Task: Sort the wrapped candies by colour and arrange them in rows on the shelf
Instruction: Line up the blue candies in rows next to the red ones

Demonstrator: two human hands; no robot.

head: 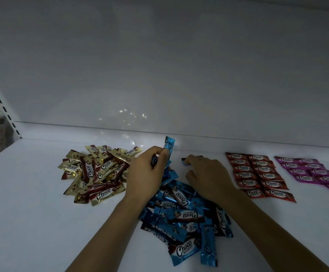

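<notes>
A loose heap of blue wrapped candies [185, 214] lies in the middle of the white shelf [32, 213]. My left hand [148, 171] grips a few blue candies [169, 148] upright above the heap's far end. My right hand [207, 173] reaches past the heap, its fingertips pinching a single blue candy [185, 161] that lies flat on the shelf. A heap of gold candies [95, 173] sits to the left. Red candies [258, 173] lie in two neat rows to the right, and purple candies [313, 171] in rows further right.
The shelf's white back panel [159, 75] rises close behind the candies. A slotted upright [0, 101] stands at the far left.
</notes>
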